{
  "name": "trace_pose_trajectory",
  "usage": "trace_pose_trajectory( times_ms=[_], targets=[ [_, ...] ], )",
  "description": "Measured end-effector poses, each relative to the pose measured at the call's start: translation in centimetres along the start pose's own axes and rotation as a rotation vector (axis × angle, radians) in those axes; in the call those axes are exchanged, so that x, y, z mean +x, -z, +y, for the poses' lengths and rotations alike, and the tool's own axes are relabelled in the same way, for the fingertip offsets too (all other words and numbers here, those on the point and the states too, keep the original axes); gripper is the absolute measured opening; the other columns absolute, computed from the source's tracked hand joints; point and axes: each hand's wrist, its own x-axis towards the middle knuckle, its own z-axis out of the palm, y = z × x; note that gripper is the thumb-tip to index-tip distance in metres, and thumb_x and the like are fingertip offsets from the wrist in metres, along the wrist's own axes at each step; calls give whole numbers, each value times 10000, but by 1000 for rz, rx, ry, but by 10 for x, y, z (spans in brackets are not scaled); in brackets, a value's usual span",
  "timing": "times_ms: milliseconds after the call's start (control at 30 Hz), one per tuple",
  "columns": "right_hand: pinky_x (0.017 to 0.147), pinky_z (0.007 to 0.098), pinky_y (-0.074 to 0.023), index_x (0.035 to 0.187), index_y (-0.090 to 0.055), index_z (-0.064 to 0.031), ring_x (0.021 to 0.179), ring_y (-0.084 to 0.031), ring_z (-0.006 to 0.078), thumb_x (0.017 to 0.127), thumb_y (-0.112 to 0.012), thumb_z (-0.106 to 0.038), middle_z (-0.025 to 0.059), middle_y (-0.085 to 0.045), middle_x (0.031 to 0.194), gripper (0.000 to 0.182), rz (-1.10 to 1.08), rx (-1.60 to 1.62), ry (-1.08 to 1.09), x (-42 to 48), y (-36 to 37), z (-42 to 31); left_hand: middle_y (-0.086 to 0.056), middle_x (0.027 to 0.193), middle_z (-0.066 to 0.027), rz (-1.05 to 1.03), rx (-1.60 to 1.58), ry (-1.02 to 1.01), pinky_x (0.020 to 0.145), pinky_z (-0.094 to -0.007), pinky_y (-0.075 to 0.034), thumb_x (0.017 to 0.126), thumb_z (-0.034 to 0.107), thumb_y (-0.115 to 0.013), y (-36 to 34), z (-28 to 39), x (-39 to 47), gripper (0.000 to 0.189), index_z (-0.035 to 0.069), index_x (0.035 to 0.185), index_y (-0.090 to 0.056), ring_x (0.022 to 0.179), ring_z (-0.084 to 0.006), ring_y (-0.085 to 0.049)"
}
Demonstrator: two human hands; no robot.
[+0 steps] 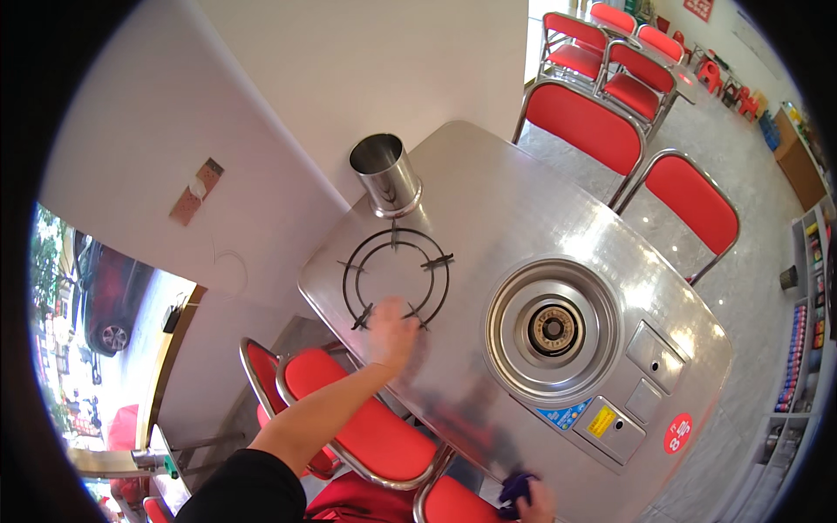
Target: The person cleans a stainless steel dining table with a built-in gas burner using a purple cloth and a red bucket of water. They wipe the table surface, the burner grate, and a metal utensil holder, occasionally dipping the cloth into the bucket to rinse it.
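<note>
My left hand (392, 337), blurred, reaches to the near edge of a round black metal pot stand (396, 278) that lies on a stainless steel table (458, 366); whether the fingers grip its ring is not clear. At the bottom, by the table's near edge, my right hand (537, 503) is closed on a dark purple cloth (518, 495). Beyond the pot stand a steel cylinder (386, 175), open at the top, stands near the wall. A round gas burner (554, 329) sits sunk in the table, to the right of my left hand.
Red padded folding chairs (359, 418) stand against the table's near side, with more red chairs (585, 127) along the far side. A wall (261, 216) with a socket panel (197, 191) borders the table's left end. Cover plates (609, 431) and stickers lie beside the burner.
</note>
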Motion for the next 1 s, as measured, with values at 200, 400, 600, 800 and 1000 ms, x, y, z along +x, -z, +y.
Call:
trace_pose_trajectory(
  times_ms=[200,400,600,800,1000],
  targets=[
    [1032,467,-368,1344,-449,-15,1252,-438,409,774,-682,-123,227,-469,1349,625,462,-158,-354,84,38,-29,-577,1075,-191,-224,201,313,829,-454,-468,817,150,-672,31,-107,8,226,4,976,-604,993,-386,-565],
    [1053,500,-317,1390,-411,-75,1312,-362,406,795,-670,-204,214,-380,1428,661,523,-347,-422,102,21,-28,-624,895,-162,-95,58,194,746,-464,-472,842,120,-630,28,-104,17,109,18,864,-663,837,-384,-607],
    [1021,517,-306,1331,-484,-104,1271,-397,381,779,-655,-197,187,-407,1406,585,522,-521,-344,98,5,-9,-590,807,-145,34,-122,-51,636,-441,-460,802,70,-658,41,-38,21,73,25,860,-661,732,-364,-583],
    [1036,525,-273,1350,-444,-65,1282,-381,380,800,-641,-185,210,-391,1409,597,504,-370,-285,85,16,-14,-547,741,-114,-60,-254,-335,611,-437,-460,771,25,-640,-28,67,27,53,47,819,-638,709,-328,-569],
    [1045,530,-261,1366,-414,-45,1290,-371,379,808,-641,-177,225,-386,1401,617,478,-329,-301,62,30,-2,-545,774,-81,-155,-182,-504,647,-411,-485,741,1,-625,-88,105,24,127,77,844,-624,789,-291,-578]
  ],
)
